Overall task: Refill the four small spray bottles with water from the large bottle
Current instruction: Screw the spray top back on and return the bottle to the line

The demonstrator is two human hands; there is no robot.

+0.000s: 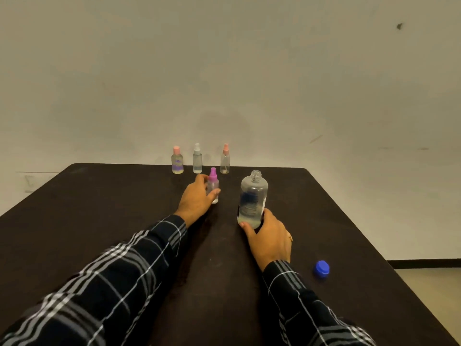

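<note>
Two hands (197,198) (268,236) on two bottles (213,187) (253,198)

A bare, plain room, more a staged recording or test space than a lived-in home or kitchen. A dark desk (99,208) stands pushed against a blank off-white wall (224,71) marked only by a few scuffs and a small dark spot. Past the desk's right edge runs a black skirting strip (424,263) above pale flooring (434,290). Which kind of building this is cannot be told
</note>
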